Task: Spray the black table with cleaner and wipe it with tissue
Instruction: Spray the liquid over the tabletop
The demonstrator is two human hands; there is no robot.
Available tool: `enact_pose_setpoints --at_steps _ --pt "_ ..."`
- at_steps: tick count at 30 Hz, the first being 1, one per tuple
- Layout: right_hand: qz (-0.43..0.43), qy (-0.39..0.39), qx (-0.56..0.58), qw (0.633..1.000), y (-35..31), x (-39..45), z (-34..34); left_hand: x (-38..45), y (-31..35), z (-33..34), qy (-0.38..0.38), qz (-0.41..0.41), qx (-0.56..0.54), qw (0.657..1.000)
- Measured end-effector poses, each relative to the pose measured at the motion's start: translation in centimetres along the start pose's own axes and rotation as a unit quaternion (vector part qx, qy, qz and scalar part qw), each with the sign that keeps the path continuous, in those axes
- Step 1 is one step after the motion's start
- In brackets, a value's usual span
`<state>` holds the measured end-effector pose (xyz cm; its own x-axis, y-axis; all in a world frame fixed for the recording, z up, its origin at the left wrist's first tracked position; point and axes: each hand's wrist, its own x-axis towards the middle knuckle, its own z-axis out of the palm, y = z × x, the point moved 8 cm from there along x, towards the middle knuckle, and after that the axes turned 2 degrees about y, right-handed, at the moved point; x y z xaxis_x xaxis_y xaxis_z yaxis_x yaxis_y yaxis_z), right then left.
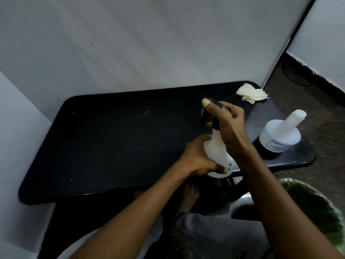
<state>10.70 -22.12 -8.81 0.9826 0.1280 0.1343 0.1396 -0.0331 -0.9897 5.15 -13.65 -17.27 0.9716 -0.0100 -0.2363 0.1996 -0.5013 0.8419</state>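
While our left hand (197,161) grips the white plastic spray bottle (217,148) low and our right hand (226,120) wraps its black trigger head (209,116), we should aim leftward over the dusty black bench (112,143) — crumpled white tissue (252,95) waits at its far right corner.

left hand (197,157): fingers curled, gripping | right hand (229,124): clenched, raised higher

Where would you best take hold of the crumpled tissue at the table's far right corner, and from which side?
Pinch the raised, bunched middle of the tissue from above. It lies loose and flat on the black table, apart from the capless bottle, so nothing blocks a top-down approach. Both hands are busy with the spray bottle.
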Motion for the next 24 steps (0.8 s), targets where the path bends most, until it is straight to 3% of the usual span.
enact_pose_setpoints --at_steps 5,9,15,18,24 --pt "0.039 0.065 -0.074 0.994 0.4 1.0 -4.9 1.8 1.6 0.3 0.090 -0.010 0.007 0.996" --pt "0.004 0.074 -0.144 0.987 -1.6 1.9 -7.7 3.0 3.4 1.4 0.152 0.003 0.043 0.987" --pt "-0.032 0.120 -0.298 0.946 -5.4 5.8 -11.5 3.7 5.3 2.8 0.250 0.006 -0.114 0.962" --pt "-0.029 0.132 -0.317 0.939 -6.8 8.5 -13.7 5.2 5.8 3.5 0.229 -0.012 -0.139 0.963" --pt "0.002 0.166 -0.332 0.929 -6.8 13.0 -17.7 6.7 4.5 6.6 0.097 -0.058 -0.063 0.992"
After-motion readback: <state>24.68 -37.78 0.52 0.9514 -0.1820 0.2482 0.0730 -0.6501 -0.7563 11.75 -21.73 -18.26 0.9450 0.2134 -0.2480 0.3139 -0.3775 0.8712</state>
